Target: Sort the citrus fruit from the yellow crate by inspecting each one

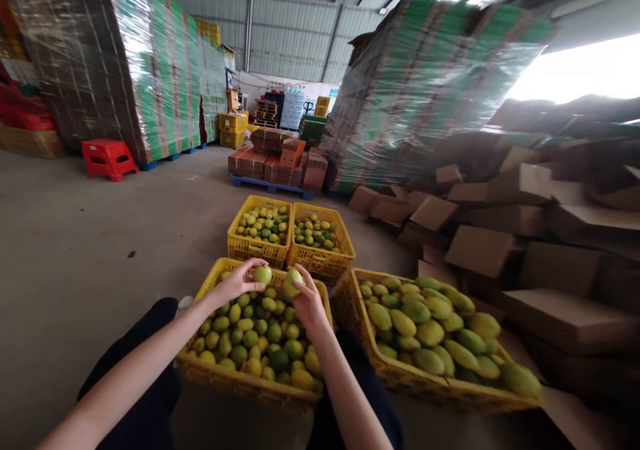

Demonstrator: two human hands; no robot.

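Note:
My left hand (244, 279) is closed round a round yellow-green lemon (263, 275), thumb below and fingers above. Close beside it, my right hand (309, 298) grips another yellow-green lemon (293, 282), with its fingers partly covering the fruit. Both hands are raised over the far side of a yellow plastic crate (245, 382). Loose lemons (249, 337) fill that crate, in shades from deep green to yellow. My forearms cross above it and hide some of the fruit.
At the right, another yellow crate (440, 389) is heaped with longer-looking green-yellow fruit (430, 333). Two more crates of lemons (260, 253) (320, 261) stand beyond. Cardboard boxes (480, 250) pile up at right. A red stool (109, 159) and wrapped pallet stacks (165, 70) stand farther off.

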